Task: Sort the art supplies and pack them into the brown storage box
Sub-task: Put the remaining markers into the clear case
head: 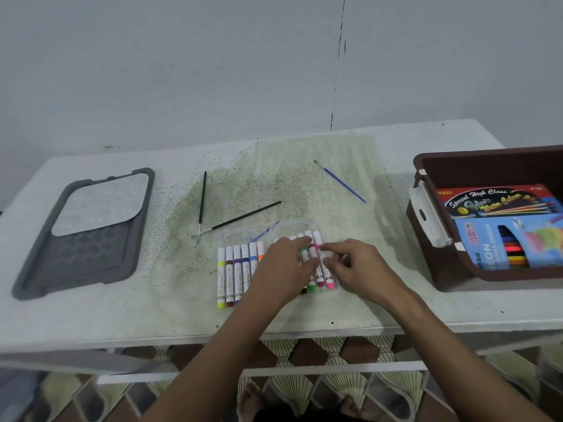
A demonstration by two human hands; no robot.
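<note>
While both hands (320,263) pinch them, markers (234,269) lie beneath — box (426,226) rightward.

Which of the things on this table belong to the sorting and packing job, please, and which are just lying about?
Job:
row of white felt-tip markers under both hands
two black-handled brushes
thin blue-handled brush
brown plastic storage box, already holding two packs

Lying about:
grey plastic lid-like tray

Soft, even, rather dim light lay over the speckled white table (128,315), casting a faint shadow at nine o'clock of the brown plastic storage box (432,269), while wide-angle distortion bowed the edges and fine detail stayed slightly blurred.
</note>
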